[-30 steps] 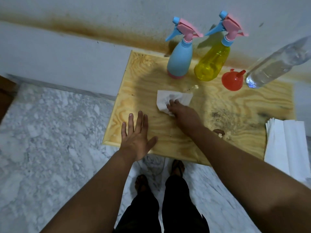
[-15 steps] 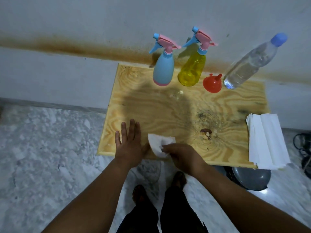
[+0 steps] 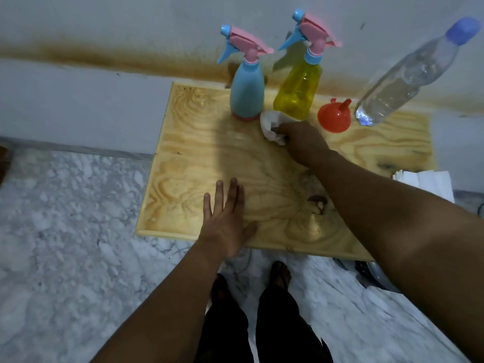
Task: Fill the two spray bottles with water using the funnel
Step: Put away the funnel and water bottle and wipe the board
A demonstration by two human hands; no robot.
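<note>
Marble floor (image 3: 65, 231) below, feet at bottom, near counter edge. Wooden counter (image 3: 188, 158) against stained wall. Left hand (image 3: 225, 221) flat on near edge of counter, fingers straight. White paper stack (image 3: 429, 182) at right edge. Right hand (image 3: 301, 140) farther in, fingers curled round crumpled tissue (image 3: 269, 124), pressed to counter just before bottles. Far row, left to right: blue spray bottle (image 3: 246, 93), yellow spray bottle (image 3: 298, 95), red funnel (image 3: 334, 117) wide end down, clear water bottle (image 3: 400, 82), capped.

Right hand (image 3: 301, 137) is pressing a crumpled tissue (image 3: 269, 125) against the tabletop (image 3: 196, 158) before the yellow spray bottle (image 3: 298, 93); left hand (image 3: 225, 221) is lying flat.
</note>
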